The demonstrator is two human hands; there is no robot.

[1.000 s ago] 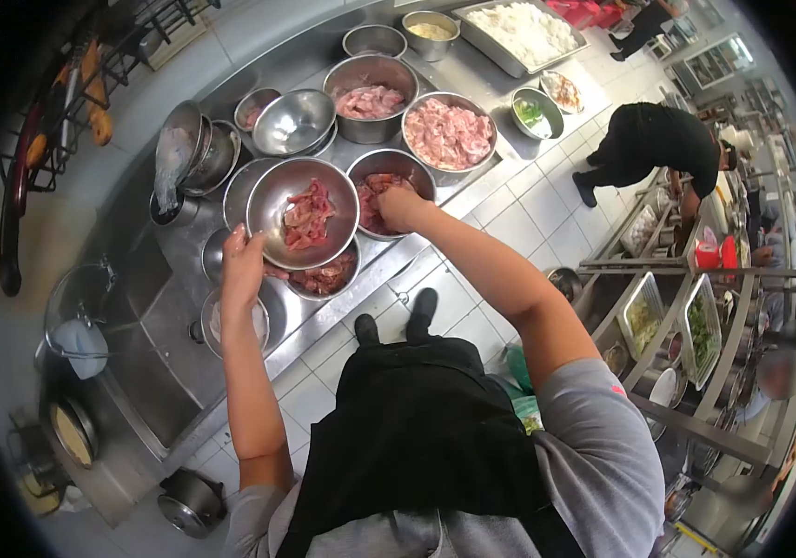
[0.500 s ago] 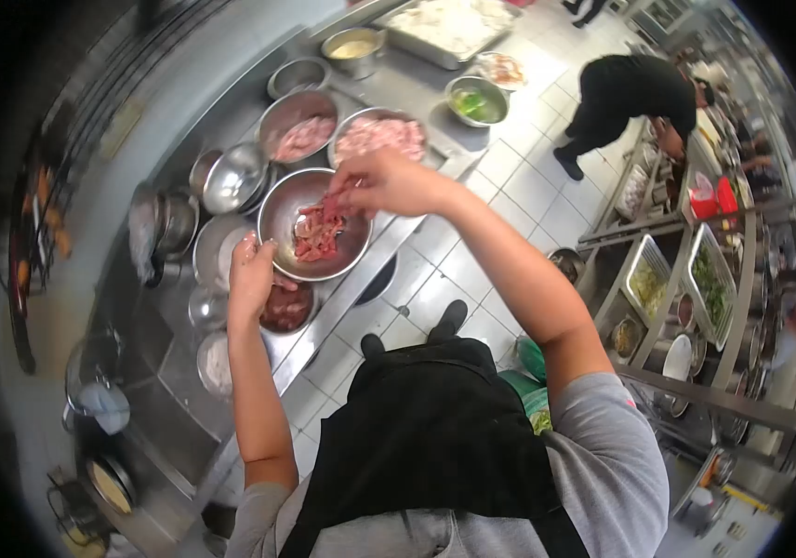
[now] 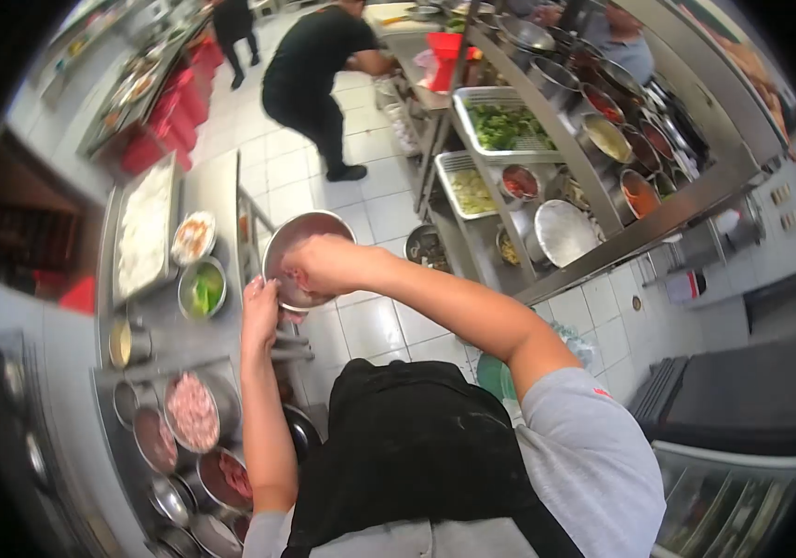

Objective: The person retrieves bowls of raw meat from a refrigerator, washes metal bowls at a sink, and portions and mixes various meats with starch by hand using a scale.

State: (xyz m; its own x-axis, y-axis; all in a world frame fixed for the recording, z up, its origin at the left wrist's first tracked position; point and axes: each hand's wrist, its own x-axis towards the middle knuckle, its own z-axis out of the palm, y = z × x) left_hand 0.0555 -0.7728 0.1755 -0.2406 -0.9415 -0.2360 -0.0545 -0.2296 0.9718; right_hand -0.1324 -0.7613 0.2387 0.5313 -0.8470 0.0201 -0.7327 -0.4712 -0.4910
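Note:
A stainless steel bowl (image 3: 335,223) is held up beside the counter, over the tiled floor. My left hand (image 3: 260,312) grips its near left rim, fingers closed. My right hand (image 3: 319,265) reaches down inside with curled fingers, and reddish raw meat shows at the fingertips. The hand hides most of the bowl's contents. On the counter below my left hand stands a bowl of pale pink chopped meat (image 3: 195,414). Closer to me, another bowl holds redder meat (image 3: 235,474).
A tray of white food (image 3: 145,232), a bowl with green pieces (image 3: 203,286) and a small plate (image 3: 193,239) stand on the left counter. At right is a metal shelf with trays of greens (image 3: 510,126) and several pots. A co-worker in black (image 3: 314,79) bends ahead.
My view and body have turned right, towards the shelf. The bowl has moved with both hands from above the counter to over the floor. My right hand has gone deeper into the bowl.

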